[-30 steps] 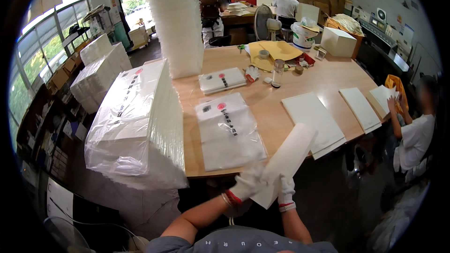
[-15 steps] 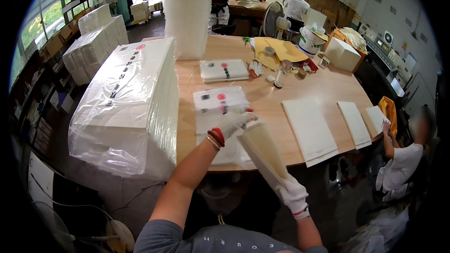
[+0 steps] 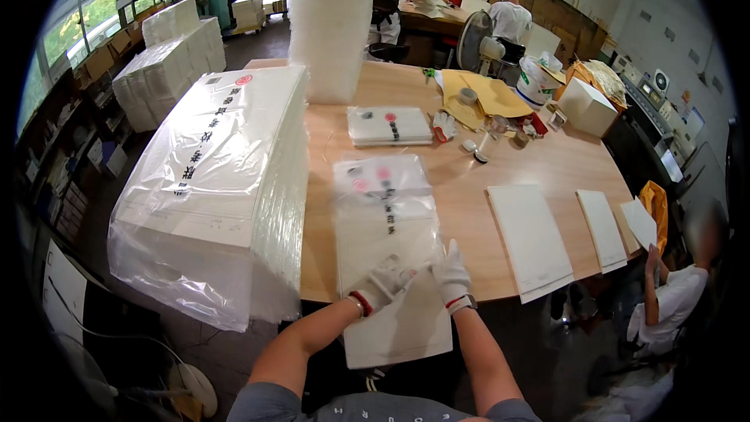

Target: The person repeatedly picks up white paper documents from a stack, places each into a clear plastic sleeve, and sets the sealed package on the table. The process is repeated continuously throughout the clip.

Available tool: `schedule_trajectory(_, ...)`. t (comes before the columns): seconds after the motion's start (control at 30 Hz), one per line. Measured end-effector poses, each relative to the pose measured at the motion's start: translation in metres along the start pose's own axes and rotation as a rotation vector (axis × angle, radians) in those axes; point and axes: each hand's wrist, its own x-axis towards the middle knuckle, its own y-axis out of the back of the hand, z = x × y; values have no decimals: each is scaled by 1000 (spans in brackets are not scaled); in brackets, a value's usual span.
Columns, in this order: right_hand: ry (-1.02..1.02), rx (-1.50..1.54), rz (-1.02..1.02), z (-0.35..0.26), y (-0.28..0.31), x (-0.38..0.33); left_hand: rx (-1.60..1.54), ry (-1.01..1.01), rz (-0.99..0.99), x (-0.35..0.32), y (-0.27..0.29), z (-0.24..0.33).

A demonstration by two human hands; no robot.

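A stack of pale paper sheets [image 3: 398,334] lies flat over the near table edge, its far part overlapped by a clear plastic bag [image 3: 388,207] with dark and red print. My left hand [image 3: 383,281], in a white glove with a red cuff, is closed at the mouth of the bag, on top of the sheets. My right hand [image 3: 451,275], also gloved, grips the right edge of the stack, with one finger pointing away from me. Its other fingertips are partly hidden. Farther back lies a small pile of filled printed bags [image 3: 389,126].
A tall plastic-covered stack [image 3: 211,141] stands at the left, with a white column of stacked material [image 3: 328,23] behind it. Paper stacks [image 3: 531,242] lie on the right. Tape, a jar and yellow paper [image 3: 500,98] sit farther back. A co-worker [image 3: 673,297] handles sheets at the right.
The stack has come down from a tilted, curved hold at the right to lie flat at the bag. My left hand moved nearer to me; my right hand moved left and farther away.
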Motion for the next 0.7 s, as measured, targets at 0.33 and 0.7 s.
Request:
schedule_trajectory(0.33, -27, -90, -304, -30, -10, 38, 400, 72, -166, -17, 38, -5)
schedule_trajectory(0.7, -44, 96, -476, 12, 32, -88, -461, 866, 137, -85, 97, 32)
